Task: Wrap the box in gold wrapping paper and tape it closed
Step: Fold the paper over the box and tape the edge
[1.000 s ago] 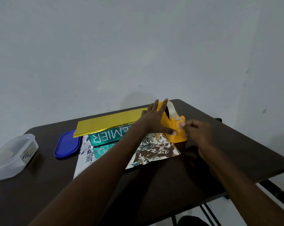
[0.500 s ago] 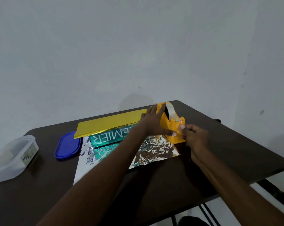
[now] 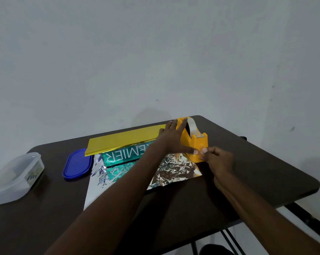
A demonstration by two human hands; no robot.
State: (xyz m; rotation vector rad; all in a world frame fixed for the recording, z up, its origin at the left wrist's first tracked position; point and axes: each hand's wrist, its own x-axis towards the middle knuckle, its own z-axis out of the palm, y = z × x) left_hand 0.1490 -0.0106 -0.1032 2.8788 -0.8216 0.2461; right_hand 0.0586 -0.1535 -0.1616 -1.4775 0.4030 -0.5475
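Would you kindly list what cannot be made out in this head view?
- Box: its full label, hidden by the left forearm and the gold paper.
- Tape strip: too small and clear to see between the right hand fingertips near the dispenser.
- Tub: contents, blurred by its cloudy wall.
- Table: near edge, cut off by the frame.
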